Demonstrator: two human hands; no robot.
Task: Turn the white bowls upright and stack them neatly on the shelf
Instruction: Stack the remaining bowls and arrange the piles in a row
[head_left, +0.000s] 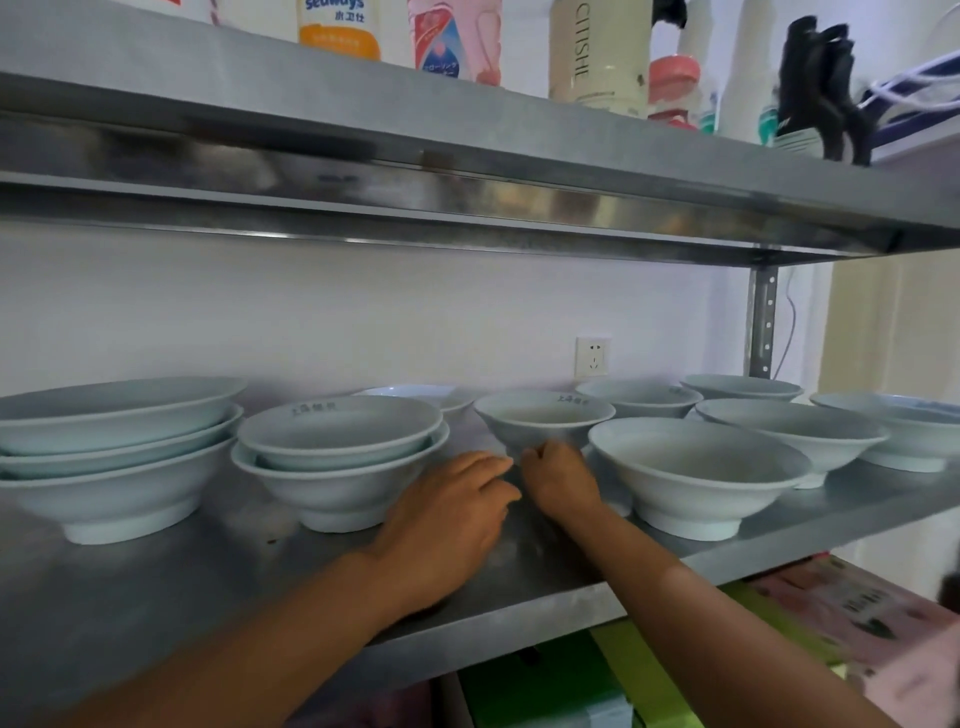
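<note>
Several white bowls stand upright on the steel shelf (156, 587). At the left is a stack of three (111, 467), and beside it a stack of two (337, 467). A single bowl (543, 415) sits mid-shelf toward the back. My left hand (452, 519) lies palm down in front of it, fingertips at its foot. My right hand (558, 475) is curled against the bowl's base; whether it grips is unclear. More single bowls stand to the right, the nearest (696, 473) by my right forearm.
An upper steel shelf (467, 171) hangs low overhead, carrying bottles (597, 52). A shelf post (761, 322) stands at the back right, with a wall socket (592, 358) behind the bowls. Green and pink boxes (779, 623) lie below the shelf.
</note>
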